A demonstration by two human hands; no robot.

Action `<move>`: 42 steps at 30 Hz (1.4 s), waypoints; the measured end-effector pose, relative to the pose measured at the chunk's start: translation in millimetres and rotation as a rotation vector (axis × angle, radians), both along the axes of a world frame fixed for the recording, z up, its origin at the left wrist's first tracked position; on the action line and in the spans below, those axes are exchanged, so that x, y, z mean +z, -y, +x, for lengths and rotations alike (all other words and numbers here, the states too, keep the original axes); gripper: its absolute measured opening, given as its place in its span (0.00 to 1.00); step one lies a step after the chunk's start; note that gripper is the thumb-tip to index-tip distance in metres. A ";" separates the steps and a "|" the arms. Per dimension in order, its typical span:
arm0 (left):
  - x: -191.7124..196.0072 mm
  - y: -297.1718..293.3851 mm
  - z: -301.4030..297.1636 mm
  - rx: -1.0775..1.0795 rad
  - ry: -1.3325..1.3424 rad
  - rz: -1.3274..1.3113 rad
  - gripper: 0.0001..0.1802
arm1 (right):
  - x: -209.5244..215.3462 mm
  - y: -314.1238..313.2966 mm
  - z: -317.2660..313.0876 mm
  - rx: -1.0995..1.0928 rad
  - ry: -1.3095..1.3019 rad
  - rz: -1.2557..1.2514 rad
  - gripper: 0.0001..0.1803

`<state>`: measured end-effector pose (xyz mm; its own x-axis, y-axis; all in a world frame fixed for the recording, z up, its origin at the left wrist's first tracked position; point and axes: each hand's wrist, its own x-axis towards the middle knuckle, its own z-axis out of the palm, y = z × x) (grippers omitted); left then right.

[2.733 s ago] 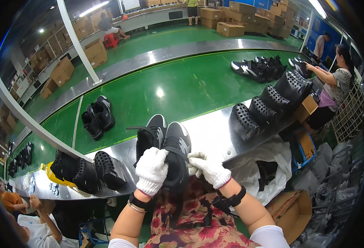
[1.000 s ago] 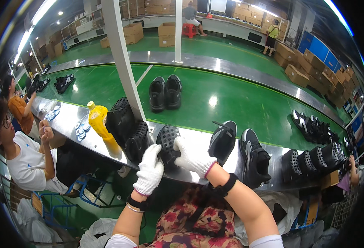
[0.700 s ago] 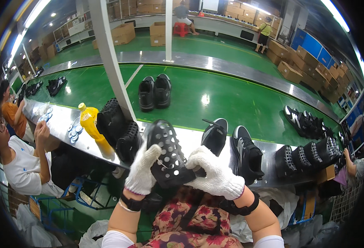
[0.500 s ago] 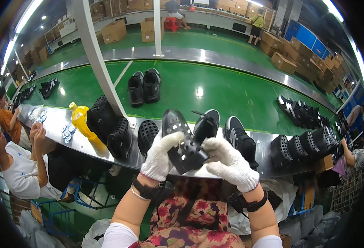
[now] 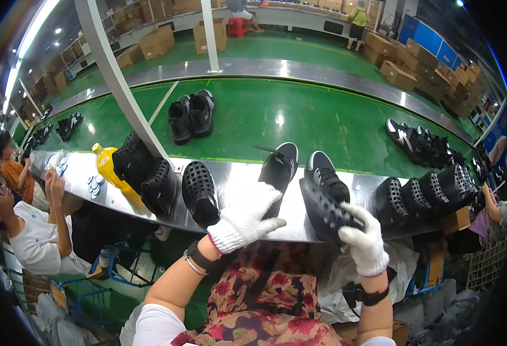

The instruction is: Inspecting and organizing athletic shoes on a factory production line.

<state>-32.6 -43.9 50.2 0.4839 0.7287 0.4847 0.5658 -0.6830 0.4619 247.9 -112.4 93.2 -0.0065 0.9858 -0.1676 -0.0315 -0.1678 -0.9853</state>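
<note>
My right hand [image 5: 366, 241], in a white knit glove, grips the rear end of a perforated black shoe form [image 5: 321, 214]. The form is smeared by motion and partly covers a black sneaker [image 5: 326, 177] with a grey toe. My left hand [image 5: 248, 218], gloved alike, is empty, its thumb and fingers apart. It lies just in front of another black sneaker [image 5: 280, 166], whose lace strays to the left; I cannot tell whether they touch. Left of that hand, another perforated black form [image 5: 199, 193] rests on the metal ledge [image 5: 236, 173].
Dark perforated forms [image 5: 159, 187] and a yellow bottle [image 5: 115, 172] stand at left, beside a white post [image 5: 121, 75]. More forms [image 5: 420, 196] line the right. Black sneakers [image 5: 191, 116] sit on the green belt [image 5: 253, 115]. A person [image 5: 37, 236] sits close on the left.
The perforated shoe form has passed from between both hands to my right hand, which moved right and lower. My left hand has let go of it and opened. The view has shifted slightly.
</note>
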 end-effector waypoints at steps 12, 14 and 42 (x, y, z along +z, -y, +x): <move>-32.6 7.4 47.8 0.019 -0.273 0.183 0.10 | -19.3 14.5 45.3 -0.067 0.361 -0.035 0.30; -24.9 15.0 54.7 0.013 -0.266 0.169 0.10 | -38.0 12.3 58.9 -0.049 0.434 0.117 0.30; -24.3 -58.1 31.9 0.138 -0.030 -0.089 0.27 | 34.0 -32.1 -18.6 0.282 0.735 0.049 0.32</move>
<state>-0.7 14.2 25.9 0.3900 0.8285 0.4018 0.6659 -0.5551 0.4985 229.3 -80.3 127.2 -0.1618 0.9698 -0.1827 0.6681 -0.0286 -0.7435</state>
